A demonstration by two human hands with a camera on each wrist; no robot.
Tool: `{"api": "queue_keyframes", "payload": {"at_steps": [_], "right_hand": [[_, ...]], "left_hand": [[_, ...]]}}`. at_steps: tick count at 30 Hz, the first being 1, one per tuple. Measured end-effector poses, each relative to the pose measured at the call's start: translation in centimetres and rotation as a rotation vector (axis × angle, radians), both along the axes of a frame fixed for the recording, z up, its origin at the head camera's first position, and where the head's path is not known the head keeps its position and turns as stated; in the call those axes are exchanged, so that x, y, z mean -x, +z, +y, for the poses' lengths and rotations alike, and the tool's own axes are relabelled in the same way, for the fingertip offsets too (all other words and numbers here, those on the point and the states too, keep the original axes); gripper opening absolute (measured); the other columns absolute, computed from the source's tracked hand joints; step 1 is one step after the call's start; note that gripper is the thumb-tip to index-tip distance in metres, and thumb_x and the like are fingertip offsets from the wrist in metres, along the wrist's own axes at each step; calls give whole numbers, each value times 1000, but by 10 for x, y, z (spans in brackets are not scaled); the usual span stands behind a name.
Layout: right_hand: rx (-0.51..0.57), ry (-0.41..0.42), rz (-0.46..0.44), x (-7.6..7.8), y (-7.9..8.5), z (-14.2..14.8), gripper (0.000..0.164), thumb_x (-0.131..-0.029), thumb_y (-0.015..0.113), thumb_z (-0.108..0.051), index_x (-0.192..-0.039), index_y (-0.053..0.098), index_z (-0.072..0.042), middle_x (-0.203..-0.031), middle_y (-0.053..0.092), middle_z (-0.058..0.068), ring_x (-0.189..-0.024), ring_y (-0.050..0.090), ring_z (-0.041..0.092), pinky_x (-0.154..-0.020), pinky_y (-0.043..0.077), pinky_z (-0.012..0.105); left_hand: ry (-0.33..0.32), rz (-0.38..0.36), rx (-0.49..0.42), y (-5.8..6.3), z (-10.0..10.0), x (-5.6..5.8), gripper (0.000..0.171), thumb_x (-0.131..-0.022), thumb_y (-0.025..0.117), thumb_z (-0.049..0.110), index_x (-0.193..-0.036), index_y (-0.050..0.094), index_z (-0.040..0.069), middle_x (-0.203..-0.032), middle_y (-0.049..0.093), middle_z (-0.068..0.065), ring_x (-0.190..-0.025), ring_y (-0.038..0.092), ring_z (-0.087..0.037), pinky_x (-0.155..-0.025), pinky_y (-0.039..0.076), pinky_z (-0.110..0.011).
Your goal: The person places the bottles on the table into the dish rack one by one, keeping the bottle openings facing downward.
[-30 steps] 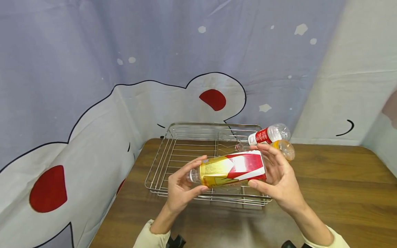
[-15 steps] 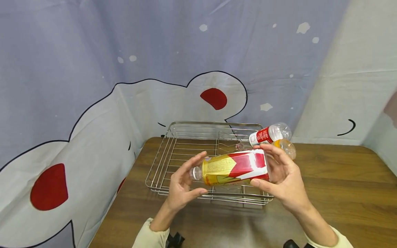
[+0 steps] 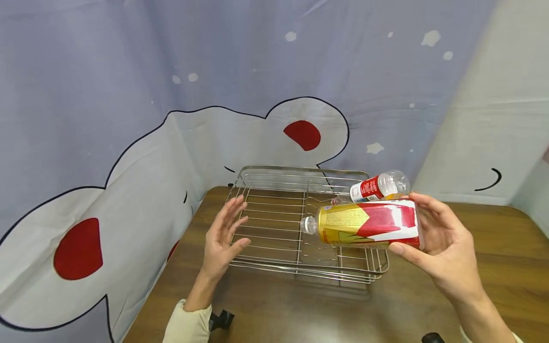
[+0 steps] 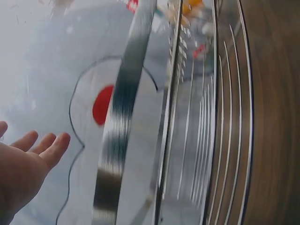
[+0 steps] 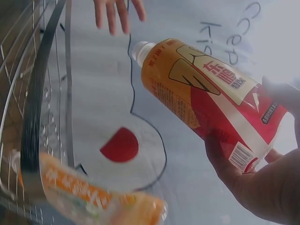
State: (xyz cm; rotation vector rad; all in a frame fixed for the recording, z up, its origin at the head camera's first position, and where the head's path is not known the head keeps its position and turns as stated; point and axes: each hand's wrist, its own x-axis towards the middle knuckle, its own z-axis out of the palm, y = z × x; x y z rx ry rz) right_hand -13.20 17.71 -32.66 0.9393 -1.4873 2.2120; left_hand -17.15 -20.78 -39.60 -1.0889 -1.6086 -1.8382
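Note:
A plastic drink bottle [image 3: 369, 223] with a yellow and red label lies sideways in the air over the rack's right part. My right hand [image 3: 448, 245] grips it round its base, thumb below and fingers above. Its clear neck points left, and the right wrist view shows the same bottle [image 5: 211, 101] with the thumb and fingers on its red end. My left hand [image 3: 223, 238] hovers above the rack's left side, fingers spread and holding nothing. In the left wrist view the left hand [image 4: 28, 168] has nothing in it beside the rack's metal rim.
A wire dish rack [image 3: 274, 269] stands on the wooden table [image 3: 309, 314]. At its back right rests a clear bottle [image 3: 371, 188] with a red and white label, and an orange-labelled bottle [image 5: 93, 192] leans on the rim. A printed curtain [image 3: 214, 57] hangs behind.
The left hand has let go of the bottle's neck end and moved left. The right hand has carried the bottle to the right.

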Motion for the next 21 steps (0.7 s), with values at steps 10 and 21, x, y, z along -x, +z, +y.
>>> {"api": "queue_keyframes", "payload": {"at_steps": [10,21], "right_hand": [[50,-37,-5,-3,-4,33,87,-56,53,49,-137,31,25,-127,56,26,-116,56,29,-97,49,29],[-101,-250,-137,-10,-13,49,89,-55,57,47,-138,43,17,-135,32,14,-120,50,19,-90,50,19]], "left_hand": [[309,-73,64,-11,-41,0,76,-85,71,-5,-147,29,-13,-151,36,-25,-138,37,-34,-110,37,-38],[635,-206,272,-7,-45,-11,80,-74,70,-14,-146,34,-14,-149,38,-28,-136,40,-19,-104,35,-16]]}}
